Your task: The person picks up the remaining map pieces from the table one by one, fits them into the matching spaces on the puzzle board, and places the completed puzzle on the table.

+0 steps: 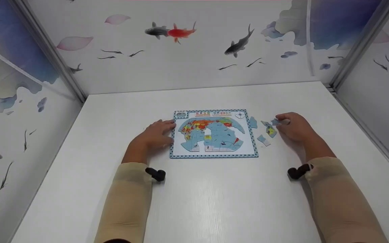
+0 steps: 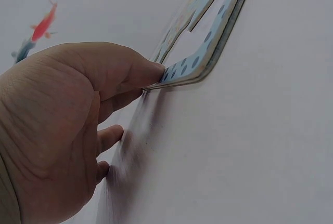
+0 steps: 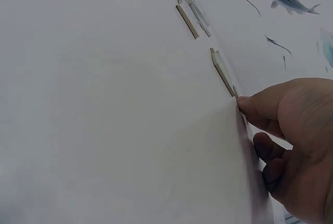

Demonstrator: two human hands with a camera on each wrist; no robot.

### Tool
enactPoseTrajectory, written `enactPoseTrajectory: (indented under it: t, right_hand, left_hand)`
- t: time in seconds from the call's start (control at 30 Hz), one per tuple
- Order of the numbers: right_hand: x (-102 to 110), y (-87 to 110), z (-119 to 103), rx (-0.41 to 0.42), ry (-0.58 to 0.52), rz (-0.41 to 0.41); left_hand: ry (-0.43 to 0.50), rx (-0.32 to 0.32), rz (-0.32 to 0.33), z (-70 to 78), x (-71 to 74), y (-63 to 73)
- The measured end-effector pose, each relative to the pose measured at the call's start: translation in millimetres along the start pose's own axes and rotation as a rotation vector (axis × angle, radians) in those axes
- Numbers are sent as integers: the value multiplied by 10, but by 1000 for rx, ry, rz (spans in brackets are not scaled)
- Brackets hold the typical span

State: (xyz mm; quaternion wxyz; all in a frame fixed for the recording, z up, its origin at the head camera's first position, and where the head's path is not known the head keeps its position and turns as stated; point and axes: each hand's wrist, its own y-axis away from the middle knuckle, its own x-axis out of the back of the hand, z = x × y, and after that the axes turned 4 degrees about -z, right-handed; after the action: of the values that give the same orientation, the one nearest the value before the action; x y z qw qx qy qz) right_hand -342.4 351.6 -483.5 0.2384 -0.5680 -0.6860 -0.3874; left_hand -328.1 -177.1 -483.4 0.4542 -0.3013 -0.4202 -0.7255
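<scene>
A world-map puzzle board (image 1: 214, 156) with a blue dotted border lies flat on the white table. White gaps show among its fitted pieces. My left hand (image 1: 157, 135) rests at the board's left edge, thumb and fingertips apart from each other; in the left wrist view the thumb (image 2: 143, 70) touches the dotted border. To the right of the board, my right hand (image 1: 294, 126) pinches a small blue puzzle piece (image 1: 275, 122) between thumb and fingers, low over the table. The fingers hide part of that piece. Beside it lies a yellow-and-blue puzzle piece (image 1: 270, 130).
Another blue puzzle piece (image 1: 253, 122) lies by the board's right border, and a blue-and-white piece (image 1: 263, 140) sits nearer to me. The white table (image 1: 221, 195) meets printed wall panels (image 1: 194, 67) at the back and sides.
</scene>
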Motion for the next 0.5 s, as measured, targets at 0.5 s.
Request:
enactPoseTrajectory:
  t: [0.5]
  right_hand:
    - [-21,-8,-2,-12,-13,-39]
  left_hand:
    - [5,-4,1,7,-3,-15]
